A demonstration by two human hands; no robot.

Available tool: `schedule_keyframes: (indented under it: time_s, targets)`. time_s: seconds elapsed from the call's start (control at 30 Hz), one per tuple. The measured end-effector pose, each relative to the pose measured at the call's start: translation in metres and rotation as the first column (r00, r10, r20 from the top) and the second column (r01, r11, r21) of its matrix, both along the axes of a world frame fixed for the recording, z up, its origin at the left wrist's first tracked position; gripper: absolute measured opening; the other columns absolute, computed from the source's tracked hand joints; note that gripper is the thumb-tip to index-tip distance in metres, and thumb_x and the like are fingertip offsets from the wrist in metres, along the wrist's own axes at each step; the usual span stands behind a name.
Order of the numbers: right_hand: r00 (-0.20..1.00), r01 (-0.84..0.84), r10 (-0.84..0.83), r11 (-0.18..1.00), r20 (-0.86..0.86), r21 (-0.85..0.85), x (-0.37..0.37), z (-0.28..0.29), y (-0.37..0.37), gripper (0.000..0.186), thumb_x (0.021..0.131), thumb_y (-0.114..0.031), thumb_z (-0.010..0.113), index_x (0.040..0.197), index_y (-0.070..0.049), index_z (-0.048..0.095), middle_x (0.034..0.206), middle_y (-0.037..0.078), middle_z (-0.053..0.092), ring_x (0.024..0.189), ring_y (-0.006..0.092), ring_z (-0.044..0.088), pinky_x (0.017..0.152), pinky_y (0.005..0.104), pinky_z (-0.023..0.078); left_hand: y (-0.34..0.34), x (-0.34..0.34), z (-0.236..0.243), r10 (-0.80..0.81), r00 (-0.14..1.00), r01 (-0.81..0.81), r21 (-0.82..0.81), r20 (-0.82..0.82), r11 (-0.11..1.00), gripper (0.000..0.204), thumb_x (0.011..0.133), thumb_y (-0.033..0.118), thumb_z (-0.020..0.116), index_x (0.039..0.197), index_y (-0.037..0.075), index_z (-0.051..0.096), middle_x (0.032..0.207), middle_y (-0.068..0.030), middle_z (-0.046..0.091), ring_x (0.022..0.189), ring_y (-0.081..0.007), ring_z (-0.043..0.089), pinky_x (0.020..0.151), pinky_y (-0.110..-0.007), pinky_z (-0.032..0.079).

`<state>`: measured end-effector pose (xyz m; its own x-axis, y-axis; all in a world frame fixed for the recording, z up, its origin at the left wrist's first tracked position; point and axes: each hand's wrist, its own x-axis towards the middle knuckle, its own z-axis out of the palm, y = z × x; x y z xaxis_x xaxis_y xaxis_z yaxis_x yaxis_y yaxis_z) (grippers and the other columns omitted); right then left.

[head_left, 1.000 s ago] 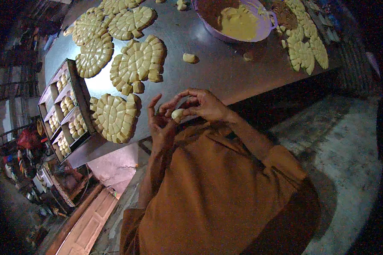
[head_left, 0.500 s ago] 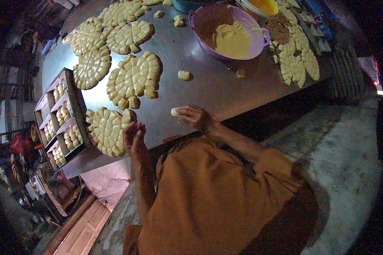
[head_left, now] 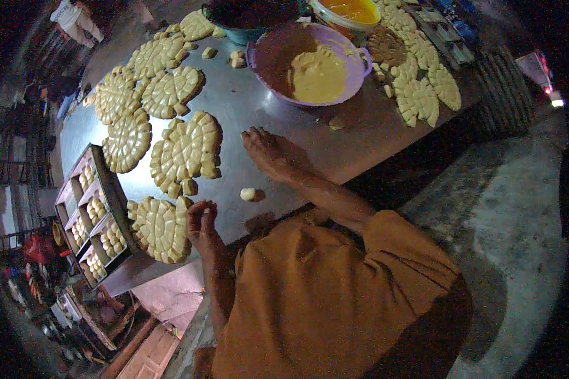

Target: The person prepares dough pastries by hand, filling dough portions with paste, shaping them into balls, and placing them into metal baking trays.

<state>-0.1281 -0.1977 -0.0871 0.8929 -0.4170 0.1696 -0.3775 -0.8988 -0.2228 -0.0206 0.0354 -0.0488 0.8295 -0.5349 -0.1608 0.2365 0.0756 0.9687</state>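
My right hand (head_left: 269, 155) reaches palm-down over the metal table, its fingers curled under, so whatever lies beneath them is hidden. A small, rounded piece of dough (head_left: 249, 194) rests alone on the tabletop, nearer to me than that hand. My left hand (head_left: 202, 218) is by the table's near edge with its fingers drawn together; anything inside them cannot be made out. Right beside it lies a flat round of dough cut into segments (head_left: 161, 227). Another scored dough round (head_left: 186, 151) sits farther back, with a loose chunk (head_left: 189, 187) at its near end.
A compartmented tray (head_left: 95, 221) of small dough balls stands at the left edge. A purple basin (head_left: 278, 88) with pale paste, a dark-filled tub (head_left: 240, 35) and a yellow-filled bucket (head_left: 335, 24) are at the back. More dough rounds (head_left: 417, 98) lie right. A person (head_left: 76, 22) stands far left.
My right hand has let go of the small dough piece and moved away from me, to where another dough piece lay. My left hand stays beside the cut round. The view has shifted.
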Motion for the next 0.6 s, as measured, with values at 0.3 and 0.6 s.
schedule_keyframes:
  time_s: [0.3,0.6]
  targets:
    - [0.774,-0.480,-0.417,0.106,0.477,0.871,-0.013,0.088,0.047,0.034,0.098,-0.033,0.054,0.102,-0.002,0.065,0.098,0.010,0.065,0.096,0.0219,0.062,0.092,0.0391,0.047,-0.097,-0.036,0.086,-0.092,0.369,-0.093,0.135,0.925,0.987,0.022,0.096,0.014,0.055,0.115,0.002,0.058,0.122,-0.0167,0.059,0.119,-0.0303,0.053,0.101,-0.044,0.043]
    - [0.410,-0.898,-0.230,0.066,0.882,0.435,-0.031,0.117,0.013,0.052,0.095,-0.054,0.050,0.097,-0.003,0.060,0.089,0.010,0.065,0.086,0.0227,0.060,0.079,0.0372,0.048,-0.139,-0.065,0.099,-0.266,0.316,0.226,0.200,0.911,0.953,0.040,0.093,0.041,0.056,0.088,0.003,0.069,0.086,-0.0143,0.069,0.084,-0.0324,0.067,0.076,-0.041,0.054]
